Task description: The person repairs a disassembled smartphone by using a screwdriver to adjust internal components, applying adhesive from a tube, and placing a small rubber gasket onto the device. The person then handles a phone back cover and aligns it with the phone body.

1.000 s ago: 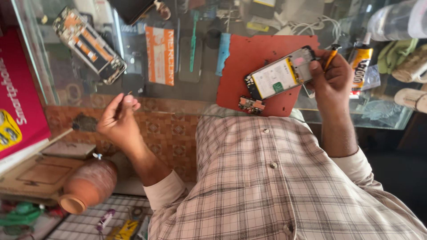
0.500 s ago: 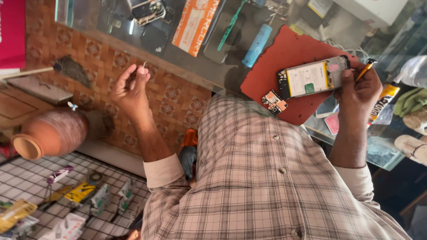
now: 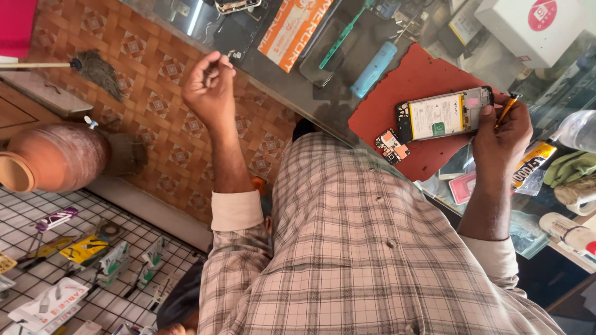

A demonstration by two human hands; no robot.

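An opened phone (image 3: 444, 115) with its back off lies on a red mat (image 3: 413, 77) on the glass counter. My right hand (image 3: 503, 136) rests at the phone's right end and grips an orange-handled screwdriver (image 3: 506, 110), tip near the phone's corner. A small loose circuit board (image 3: 391, 146) lies on the mat just below the phone. My left hand (image 3: 208, 87) is held up off to the left, over the tiled counter front, thumb and fingertips pinched together. Whether something tiny sits between them is too small to tell.
On the glass counter (image 3: 279, 80) lie a blue tool (image 3: 372, 69), a green toothbrush (image 3: 344, 31), an orange-and-white packet (image 3: 292, 28) and a white box (image 3: 534, 25). A clay pot (image 3: 56, 155), a duster (image 3: 93, 68) and a wire rack of packets (image 3: 81, 248) are at left.
The view has swung and moved closer. My left hand stays pinched and has drifted a little toward the counter edge. My right hand keeps the screwdriver at the phone.
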